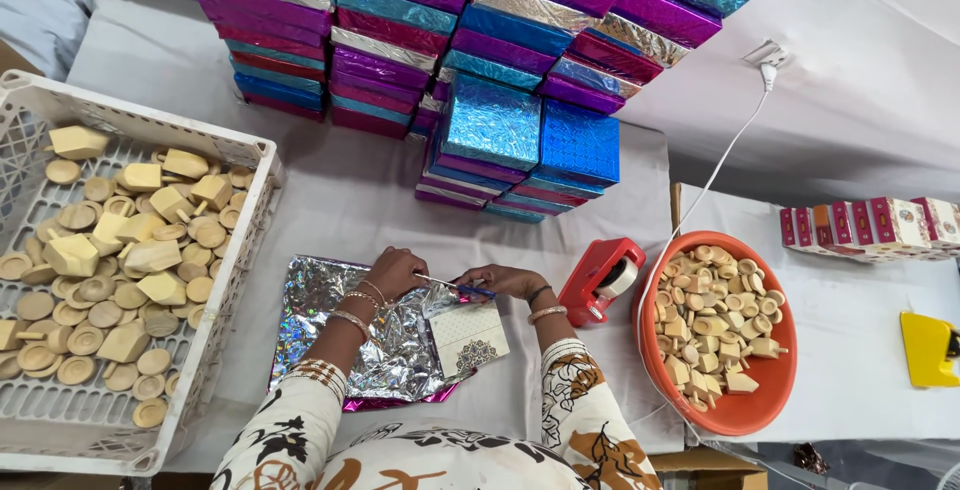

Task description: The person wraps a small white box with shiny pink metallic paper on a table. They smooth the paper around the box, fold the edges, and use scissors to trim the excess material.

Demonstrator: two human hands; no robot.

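Note:
My left hand (pixel 393 272) and my right hand (pixel 495 281) meet over a small cream box with a dark ornament (pixel 468 337). It lies on a crinkled silver foil wrapping sheet (pixel 330 315) with a magenta underside showing at its lower edge. Both hands pinch a folded edge of the foil, or a strip of tape on it, stretched between them above the box. Bangles sit on both wrists, and patterned sleeves cover my forearms.
A white plastic crate (pixel 235 280) of wooden discs and blocks stands at left. A red tape dispenser (pixel 601 280) and an orange bowl (pixel 775 400) of wooden pieces sit at right. Stacks of foil-wrapped boxes (pixel 490 125) fill the back. A yellow object (pixel 928 348) and a row of pink cartons (pixel 865 227) lie far right.

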